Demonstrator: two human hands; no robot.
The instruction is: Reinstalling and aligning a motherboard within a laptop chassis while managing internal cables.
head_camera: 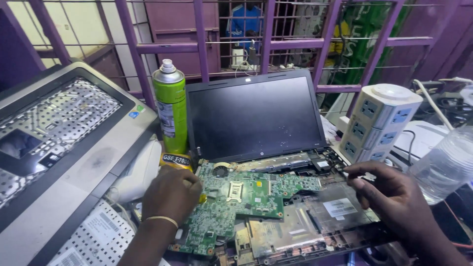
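Note:
An opened black laptop (253,116) stands in front of me with its dark screen up and its base stripped. A green circuit board (236,199) lies across the base. My left hand (170,194) rests on the board's left edge, fingers curled over something small and yellow that I can barely see. A thin bracelet circles that wrist. My right hand (394,197) hovers at the base's right side, index finger stretched left toward the hinge area (327,162), holding nothing.
A green spray can (170,106) stands left of the screen, with a yellow tube (176,160) at its foot. A grey keyboard frame (59,143) leans at left. A white socket tower (379,123) and a clear water bottle (446,165) stand at right. Purple bars fence the back.

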